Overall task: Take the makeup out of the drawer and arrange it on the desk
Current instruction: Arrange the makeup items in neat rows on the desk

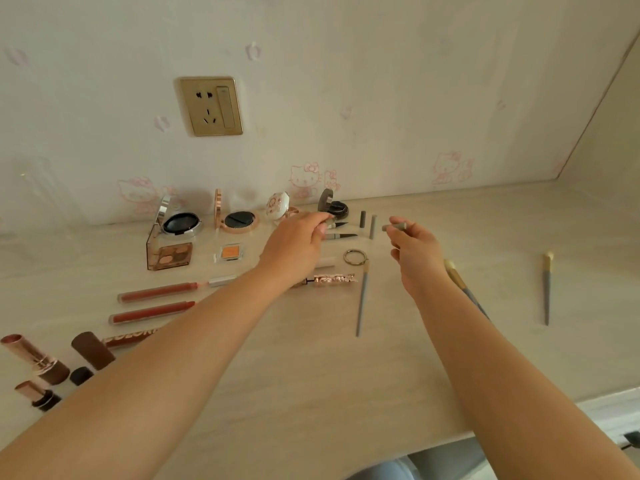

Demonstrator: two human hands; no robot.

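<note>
Pinching grey cap (pixel 394 226), right hand (pixel 414 252)

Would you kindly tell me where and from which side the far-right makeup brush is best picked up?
Pinch the makeup brush across its slim grey handle near the middle, coming straight down from above. It lies flat on the desk, bristles toward the wall, with bare surface on both sides, so fingers fit either side. The right hand, nearer, already holds a small grey stick.

Both bare forearms reach far across from the near edge, converging slightly. The left hand (pixel 298 245) hangs palm-down with fingertips pinched together. To its right, the right hand (pixel 414 249) curls its fingers closed.
</note>
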